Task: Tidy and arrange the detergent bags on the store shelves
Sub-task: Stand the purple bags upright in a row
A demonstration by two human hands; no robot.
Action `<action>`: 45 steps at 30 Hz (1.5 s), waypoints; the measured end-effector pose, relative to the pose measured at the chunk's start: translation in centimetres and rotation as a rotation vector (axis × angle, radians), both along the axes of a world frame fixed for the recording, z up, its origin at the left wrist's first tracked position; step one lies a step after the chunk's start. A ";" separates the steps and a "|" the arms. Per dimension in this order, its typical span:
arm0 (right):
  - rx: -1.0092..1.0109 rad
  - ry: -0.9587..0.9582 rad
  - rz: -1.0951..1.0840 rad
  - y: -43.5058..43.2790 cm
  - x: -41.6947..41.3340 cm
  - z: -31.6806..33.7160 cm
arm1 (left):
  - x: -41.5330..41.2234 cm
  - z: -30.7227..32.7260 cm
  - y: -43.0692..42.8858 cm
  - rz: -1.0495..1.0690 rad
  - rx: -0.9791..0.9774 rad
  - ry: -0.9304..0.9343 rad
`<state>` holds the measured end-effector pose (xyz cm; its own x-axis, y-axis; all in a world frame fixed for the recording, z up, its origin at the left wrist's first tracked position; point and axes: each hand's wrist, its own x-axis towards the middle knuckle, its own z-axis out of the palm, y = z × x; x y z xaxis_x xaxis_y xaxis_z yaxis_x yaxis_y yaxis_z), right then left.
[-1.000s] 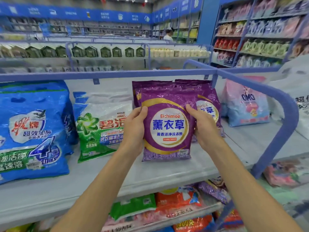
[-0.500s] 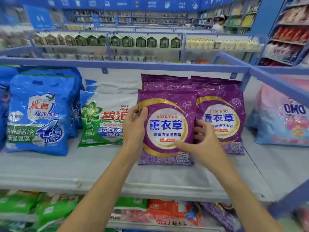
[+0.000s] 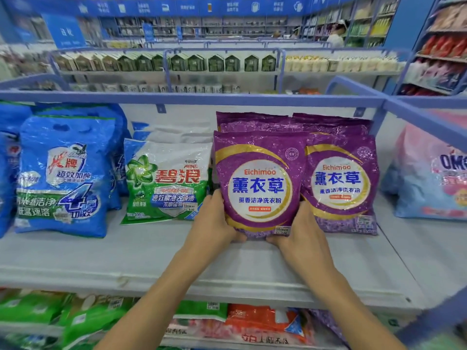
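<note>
A purple Eichimoo detergent bag stands upright on the white shelf, in front of more purple bags. My left hand grips its lower left corner and my right hand grips its lower right corner, fingers curled under the bottom edge. A second purple bag stands just to its right, partly behind it. Further purple bags are stacked at the back.
Left of the purple bags stand a green and white Ariel bag and large blue bags. A pink and blue OMO bag sits beyond the blue shelf rail. More bags fill the lower shelf.
Both hands slid down from the bag's sides to its bottom corners. The bag now stands straighter and closer to the neighbouring purple bag. My view shifted left.
</note>
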<state>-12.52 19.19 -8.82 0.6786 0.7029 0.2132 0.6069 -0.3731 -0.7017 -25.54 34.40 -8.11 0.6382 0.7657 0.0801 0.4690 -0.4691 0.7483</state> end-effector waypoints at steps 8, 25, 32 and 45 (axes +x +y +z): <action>-0.057 0.001 0.012 0.3 1.1 0.3 | 0.0 0.4 -0.5 0.012 0.055 0.029; -0.034 -0.140 0.018 -7.5 -3.2 -0.7 | -8.3 0.4 -6.9 -0.090 0.315 0.176; -0.072 -0.319 -0.059 -12.8 -10.3 -6.0 | -14.2 -3.9 -9.8 -0.154 0.558 0.105; -0.383 0.002 -0.219 -19.4 -9.8 -13.1 | -12.9 -11.3 -15.6 -0.287 0.423 0.252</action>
